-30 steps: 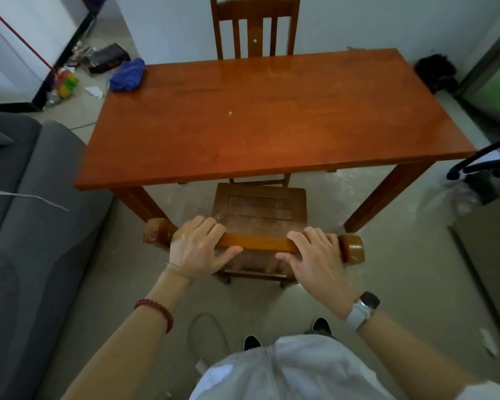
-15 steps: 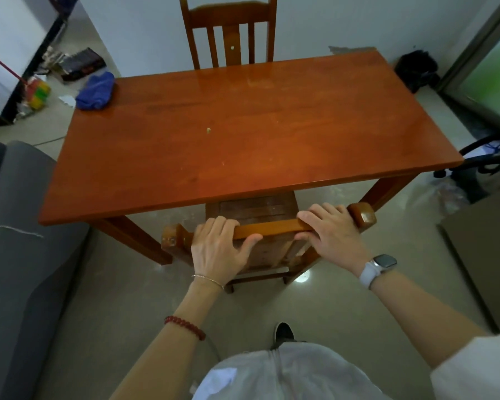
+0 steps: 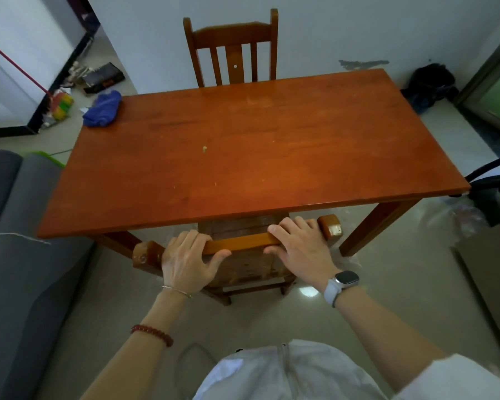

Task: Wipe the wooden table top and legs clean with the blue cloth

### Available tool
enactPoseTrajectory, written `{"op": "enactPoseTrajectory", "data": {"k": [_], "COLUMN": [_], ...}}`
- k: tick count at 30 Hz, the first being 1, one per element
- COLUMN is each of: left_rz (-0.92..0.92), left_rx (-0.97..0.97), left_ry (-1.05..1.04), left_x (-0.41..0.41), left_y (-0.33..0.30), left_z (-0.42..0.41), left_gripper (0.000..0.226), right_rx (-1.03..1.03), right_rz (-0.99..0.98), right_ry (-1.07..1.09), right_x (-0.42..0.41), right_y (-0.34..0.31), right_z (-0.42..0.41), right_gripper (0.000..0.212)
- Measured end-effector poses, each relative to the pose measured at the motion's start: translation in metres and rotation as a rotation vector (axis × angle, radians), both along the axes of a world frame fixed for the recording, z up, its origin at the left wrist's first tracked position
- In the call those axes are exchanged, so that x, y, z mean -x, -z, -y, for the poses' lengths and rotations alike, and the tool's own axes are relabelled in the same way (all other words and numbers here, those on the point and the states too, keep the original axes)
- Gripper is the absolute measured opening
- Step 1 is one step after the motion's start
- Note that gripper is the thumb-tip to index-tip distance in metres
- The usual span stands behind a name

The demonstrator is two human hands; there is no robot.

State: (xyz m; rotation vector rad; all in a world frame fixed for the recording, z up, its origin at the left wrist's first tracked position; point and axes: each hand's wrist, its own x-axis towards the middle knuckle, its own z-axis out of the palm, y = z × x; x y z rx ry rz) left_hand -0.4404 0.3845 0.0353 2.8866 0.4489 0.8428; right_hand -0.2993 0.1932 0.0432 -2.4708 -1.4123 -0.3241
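The wooden table (image 3: 272, 157) fills the middle of the view, with a small pale crumb (image 3: 204, 149) near its centre. A crumpled blue cloth (image 3: 103, 108) lies on the table's far left corner, out of my hands. A wooden chair (image 3: 244, 241) stands at the near edge, its seat under the table top. My left hand (image 3: 186, 262) and my right hand (image 3: 299, 249) both grip the chair's top rail. Two table legs (image 3: 370, 229) show below the near edge.
A second wooden chair (image 3: 233, 50) stands at the far side against the wall. A grey sofa (image 3: 15, 255) lies along the left. A black bag (image 3: 429, 82) sits at the far right, a black office chair (image 3: 494, 180) at the right. Clutter and a broom (image 3: 59, 103) lie far left.
Both hands have pushed the near chair forward, so its seat has slid under the table. My view has moved closer to the table.
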Motion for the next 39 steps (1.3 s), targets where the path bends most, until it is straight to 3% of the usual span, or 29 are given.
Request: {"op": "enactPoseTrajectory", "data": {"k": [31, 36, 39], "left_rz": [-0.112, -0.114, -0.128], "left_rx": [-0.033, 0.002, 0.02], "left_ry": [0.048, -0.023, -0.04], "left_x": [-0.019, -0.011, -0.012], "left_y": [-0.01, -0.01, -0.011], "left_z": [-0.068, -0.058, -0.055], "left_gripper": [0.061, 0.063, 0.064], "right_rx": [0.02, 0.033, -0.302], "right_rz": [0.001, -0.246, -0.564], "right_ry": [0.085, 0.047, 0.075], "right_x": [-0.002, 0.004, 0.006], "right_y": [-0.003, -0.015, -0.05], "right_z": [-0.061, -0.058, -0.059], "right_gripper": [0.041, 0.055, 0.057]}}
